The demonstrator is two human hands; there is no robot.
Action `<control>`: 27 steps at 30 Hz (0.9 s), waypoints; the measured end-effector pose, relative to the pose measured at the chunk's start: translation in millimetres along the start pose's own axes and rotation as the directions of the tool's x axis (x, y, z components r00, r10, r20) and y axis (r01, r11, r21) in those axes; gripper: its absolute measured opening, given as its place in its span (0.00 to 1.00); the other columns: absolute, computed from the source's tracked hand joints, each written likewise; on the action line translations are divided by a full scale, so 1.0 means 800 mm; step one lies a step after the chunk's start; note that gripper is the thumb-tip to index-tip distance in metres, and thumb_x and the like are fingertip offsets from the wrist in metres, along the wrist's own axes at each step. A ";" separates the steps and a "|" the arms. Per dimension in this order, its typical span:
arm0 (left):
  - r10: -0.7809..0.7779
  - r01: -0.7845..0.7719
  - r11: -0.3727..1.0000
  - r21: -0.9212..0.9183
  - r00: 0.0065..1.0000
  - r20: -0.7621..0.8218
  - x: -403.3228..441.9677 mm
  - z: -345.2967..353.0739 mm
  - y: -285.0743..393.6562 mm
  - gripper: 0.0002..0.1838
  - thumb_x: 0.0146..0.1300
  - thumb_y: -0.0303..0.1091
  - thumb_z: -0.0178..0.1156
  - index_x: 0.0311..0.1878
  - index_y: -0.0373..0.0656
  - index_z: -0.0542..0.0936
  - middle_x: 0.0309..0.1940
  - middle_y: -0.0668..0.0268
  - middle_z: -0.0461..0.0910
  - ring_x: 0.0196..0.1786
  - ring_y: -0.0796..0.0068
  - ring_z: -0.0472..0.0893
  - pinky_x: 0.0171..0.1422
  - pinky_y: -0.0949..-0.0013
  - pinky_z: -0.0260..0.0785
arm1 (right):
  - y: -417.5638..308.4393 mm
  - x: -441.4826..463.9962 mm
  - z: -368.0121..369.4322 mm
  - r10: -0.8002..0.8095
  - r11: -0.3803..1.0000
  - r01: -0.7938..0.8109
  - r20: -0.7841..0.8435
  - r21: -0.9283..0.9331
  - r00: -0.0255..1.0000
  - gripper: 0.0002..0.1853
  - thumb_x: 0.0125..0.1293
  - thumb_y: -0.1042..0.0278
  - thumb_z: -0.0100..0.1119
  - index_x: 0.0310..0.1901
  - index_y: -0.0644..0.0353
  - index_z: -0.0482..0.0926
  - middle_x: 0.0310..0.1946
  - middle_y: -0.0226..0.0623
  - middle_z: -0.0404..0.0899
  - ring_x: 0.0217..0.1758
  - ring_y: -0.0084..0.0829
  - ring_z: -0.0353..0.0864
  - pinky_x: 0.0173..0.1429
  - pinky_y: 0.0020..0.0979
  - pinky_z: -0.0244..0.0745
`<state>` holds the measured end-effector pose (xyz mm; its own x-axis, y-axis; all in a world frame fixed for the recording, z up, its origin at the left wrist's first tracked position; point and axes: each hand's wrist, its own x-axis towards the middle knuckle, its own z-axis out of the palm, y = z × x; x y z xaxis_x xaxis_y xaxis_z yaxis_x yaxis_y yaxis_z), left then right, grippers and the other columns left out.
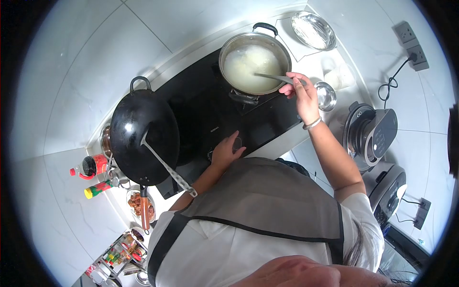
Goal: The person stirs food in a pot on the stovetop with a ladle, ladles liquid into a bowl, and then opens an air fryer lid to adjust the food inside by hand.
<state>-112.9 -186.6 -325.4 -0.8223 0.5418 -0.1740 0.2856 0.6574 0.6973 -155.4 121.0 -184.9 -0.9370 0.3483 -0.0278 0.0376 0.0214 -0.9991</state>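
Observation:
A wide steel pot (222,71) with black handles holds cloudy white liquid (260,85), with a paler mass (253,58) in it. My right hand (300,91) is closed around a long grey utensil (273,76) that slants over the rim into the pot. Its lower end is lost in the liquid, so I cannot tell its kind. On the front part of the black cooktop (201,112), my left hand (226,151) has its thumb and index finger spread around a round control knob (237,142). Whether they touch the knob is unclear.
A black wok (138,115) sits at left with a metal turner (165,167) across it. Bottles (98,163) and a dish of brown food (135,202) stand beyond it. At right are a steel bowl (326,97), a steel dish (313,30) and kitchen appliances (366,134).

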 end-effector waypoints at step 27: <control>-0.009 0.009 0.998 0.061 1.000 -0.001 -0.013 -0.028 0.020 0.40 0.55 0.50 0.71 0.68 0.40 0.71 0.42 0.55 0.80 0.46 0.53 0.80 0.51 0.55 0.73 | -0.028 0.017 -0.029 -0.392 0.871 0.368 -0.008 -0.324 0.920 0.13 0.79 0.68 0.47 0.56 0.62 0.79 0.35 0.35 0.83 0.42 0.23 0.83 0.52 0.26 0.76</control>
<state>-111.0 -193.4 -296.5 -0.8254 0.5351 -0.1797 0.3076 0.6934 0.6516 -161.3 146.8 -162.6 -0.8739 0.3197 0.3661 -0.1996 0.4506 -0.8701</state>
